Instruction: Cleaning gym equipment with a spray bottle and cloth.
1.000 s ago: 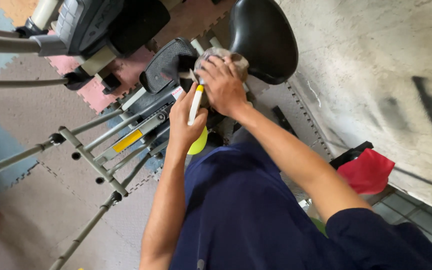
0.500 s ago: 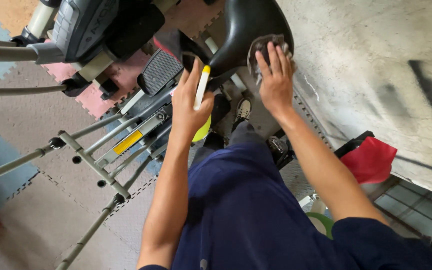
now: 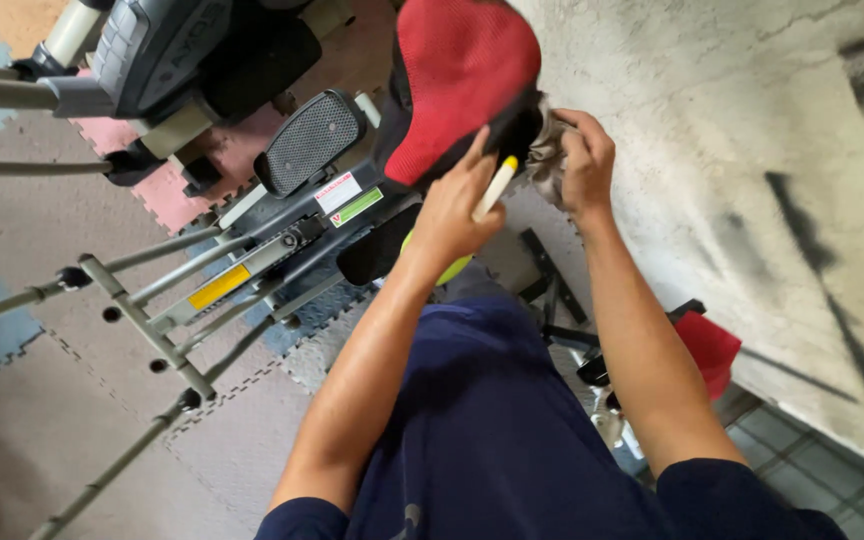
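While our left hand [image 3: 452,215] gripped a yellow-capped bottle [image 3: 490,192] beside the red seat [image 3: 457,75], our right hand [image 3: 584,160] pinched a grey cloth [image 3: 548,150] against its rear edge; wiping looked unfinished.

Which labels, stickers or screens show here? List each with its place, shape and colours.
White sticker: on the grey frame below the red seat, rectangular, white with a red mark.
Green sticker: right beside the white one, narrow rectangle, light green.
Yellow sticker: on a grey bar lower left, long rectangle, yellow.
Console: top left, grey; any screen cannot be made out.
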